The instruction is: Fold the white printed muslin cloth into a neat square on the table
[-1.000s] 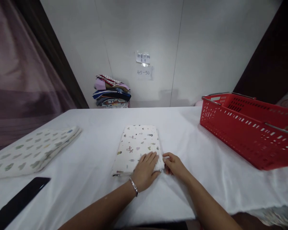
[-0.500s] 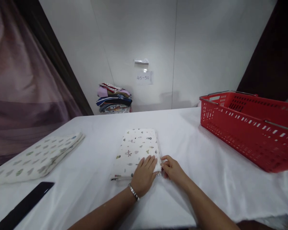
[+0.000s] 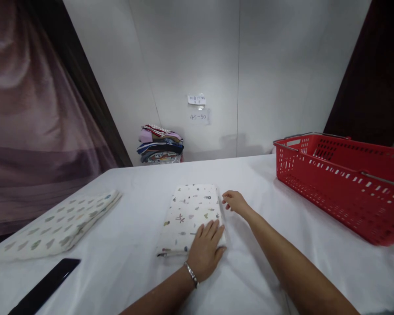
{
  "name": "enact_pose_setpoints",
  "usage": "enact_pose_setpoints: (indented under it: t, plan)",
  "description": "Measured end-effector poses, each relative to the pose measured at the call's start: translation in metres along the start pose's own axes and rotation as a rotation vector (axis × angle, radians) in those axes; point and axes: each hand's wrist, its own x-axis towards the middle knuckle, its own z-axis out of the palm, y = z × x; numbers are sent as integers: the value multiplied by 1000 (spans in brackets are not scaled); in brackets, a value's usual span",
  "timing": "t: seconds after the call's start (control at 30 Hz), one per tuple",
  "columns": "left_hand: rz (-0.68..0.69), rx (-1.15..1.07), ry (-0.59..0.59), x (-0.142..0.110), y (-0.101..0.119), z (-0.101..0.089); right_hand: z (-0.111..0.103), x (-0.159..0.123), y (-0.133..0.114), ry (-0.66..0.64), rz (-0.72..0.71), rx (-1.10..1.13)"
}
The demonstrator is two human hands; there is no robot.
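Observation:
A folded white cloth (image 3: 187, 218) printed with small plants and figures lies in front of me on the white-covered table (image 3: 249, 280). My left hand (image 3: 205, 251), with a silver bracelet at the wrist, rests flat on its near right corner, fingers stretched out. Just off the cloth's upper right edge is my right hand (image 3: 235, 202); its fingers are loosely curled and slightly apart, and I see nothing held in them.
On the left lies another folded white cloth (image 3: 59, 227) with grey leaf-like shapes, and nearer me a flat black object (image 3: 47, 286). A red basket (image 3: 335, 188) stands on the right. Stacked fabrics (image 3: 160, 146) sit by the wall beyond the table.
My right hand has left the cloth's near right corner and moved away from me along its right side. The left hand stays on the cloth. The view has shifted slightly.

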Motion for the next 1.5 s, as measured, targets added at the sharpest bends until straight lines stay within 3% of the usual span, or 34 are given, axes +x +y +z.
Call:
enact_pose_setpoints:
  t: [0.13,0.3,0.63,1.5]
  plan:
    - [9,17,0,-1,1,5,18,33,3,73,-9,-68]
    - [23,30,-2,-2,0,5,27,51,-1,158,-32,-195]
    - [18,43,-19,-2,-1,7,37,56,-5,166,-8,-376]
    - [32,93,24,-3,-3,13,45,81,-1,199,27,-412]
